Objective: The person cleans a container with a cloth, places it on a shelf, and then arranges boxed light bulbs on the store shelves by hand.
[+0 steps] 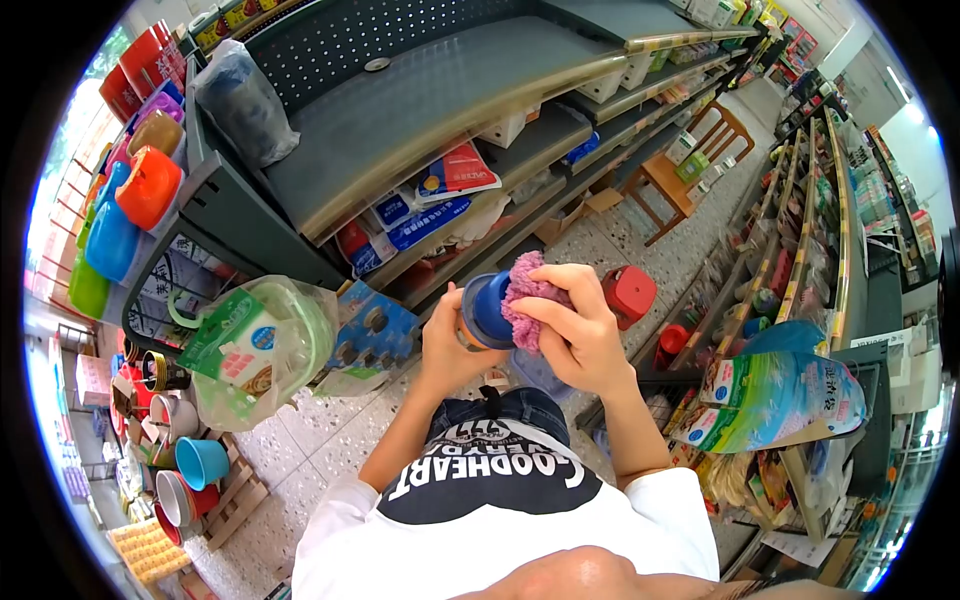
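In front of my waist, my left hand [447, 345] is wrapped around a round container with a blue end [489, 308]. Its lower side looks clear or orange, and my fingers cover part of it. My right hand [588, 330] has its fingers closed on a fuzzy pink cloth [526, 296], which is pressed against the container's blue end. Below my hands, a clear plastic tub [540, 375] is partly hidden behind my right wrist.
A grey shelf [430, 90] stands ahead, with a plastic-wrapped bundle [245, 105] at its left end. Packets [458, 172] fill the level below. A bagged green basket [275, 340] hangs left. Beyond are a red container [630, 296], a wooden chair [668, 185] and stocked shelves [775, 260].
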Demonstrator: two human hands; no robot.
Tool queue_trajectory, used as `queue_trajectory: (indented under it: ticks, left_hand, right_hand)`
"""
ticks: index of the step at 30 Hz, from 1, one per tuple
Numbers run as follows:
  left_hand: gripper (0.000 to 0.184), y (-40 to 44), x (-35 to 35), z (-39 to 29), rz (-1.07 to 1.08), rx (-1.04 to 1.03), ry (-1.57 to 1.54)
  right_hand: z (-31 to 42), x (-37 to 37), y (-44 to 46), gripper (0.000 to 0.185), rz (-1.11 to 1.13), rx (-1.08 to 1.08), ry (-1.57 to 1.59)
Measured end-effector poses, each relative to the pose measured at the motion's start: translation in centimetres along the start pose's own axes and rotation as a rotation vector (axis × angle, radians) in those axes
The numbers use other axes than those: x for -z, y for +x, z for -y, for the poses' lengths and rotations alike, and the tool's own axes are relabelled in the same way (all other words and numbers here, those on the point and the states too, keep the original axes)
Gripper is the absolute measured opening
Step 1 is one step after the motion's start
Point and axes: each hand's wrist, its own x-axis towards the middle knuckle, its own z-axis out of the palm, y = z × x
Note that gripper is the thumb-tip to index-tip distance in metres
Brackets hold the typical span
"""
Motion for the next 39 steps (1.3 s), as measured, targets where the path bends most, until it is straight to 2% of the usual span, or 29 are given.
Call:
queue_trajectory:
  ticks: [5, 7, 11, 14, 16, 20, 24, 26, 29, 32, 39]
  left_hand:
    - [0.061, -1.1, 0.9, 1.5, -0.029, 0.002, 0.048]
    - [0.060, -1.1, 1.0, 0.8, -0.010, 0.121, 0.019]
    - [0.060, -0.9, 1.3, 0.4, 0.001, 0.228, -0.041]
    - [0.061, -0.7, 1.5, 0.2, -0.024, 0.250, -0.097]
    - [0.061, -0.6, 1.5, 0.8, -0.019, 0.276, -0.166]
    - [0.061, -0.2, 1.2, 0.6, -0.033, 0.307, -0.320]
    - [0.060, -0.2, 1.3, 0.4, -0.070, 0.207, -0.177]
    - [0.060, -0.2, 1.3, 0.4, -0.072, 0.177, -0.089]
    - [0.060, -0.3, 1.1, 0.4, -0.078, 0.140, -0.022]
    - [0.063, -0.3, 1.1, -0.5, -0.092, 0.157, -0.031]
    - [0.070, -0.9, 1.9, 1.4, -0.075, -0.010, 0.127]
  right_hand:
    - [-2.0, -1.3, -0.2, 0.028, 0.050, -0.018, -0.038]
    - [-2.3, -1.6, 0.1, 0.028, 0.058, -0.044, -0.107]
    - [-4.5, -2.1, -0.7, 0.030, -0.132, -0.201, -0.209]
    - [-3.3, -2.3, -1.2, 0.031, -0.231, -0.200, -0.138]
    - [-2.0, -2.9, -1.8, 0.034, -0.231, -0.129, -0.105]
    - [-0.9, -4.4, -3.7, 0.035, -0.273, -0.132, -0.102]
    - [-1.4, -3.8, -4.3, 0.033, -0.324, -0.228, -0.072]
    - [-1.3, -2.8, -3.9, 0.033, -0.285, -0.190, -0.059]
    - [-0.6, -2.6, -3.4, 0.034, -0.165, -0.020, -0.089]
    - [0.1, -3.4, -3.8, 0.033, -0.154, -0.006, -0.127]
    - [0.4, -2.7, -4.1, 0.033, -0.285, -0.153, -0.136]
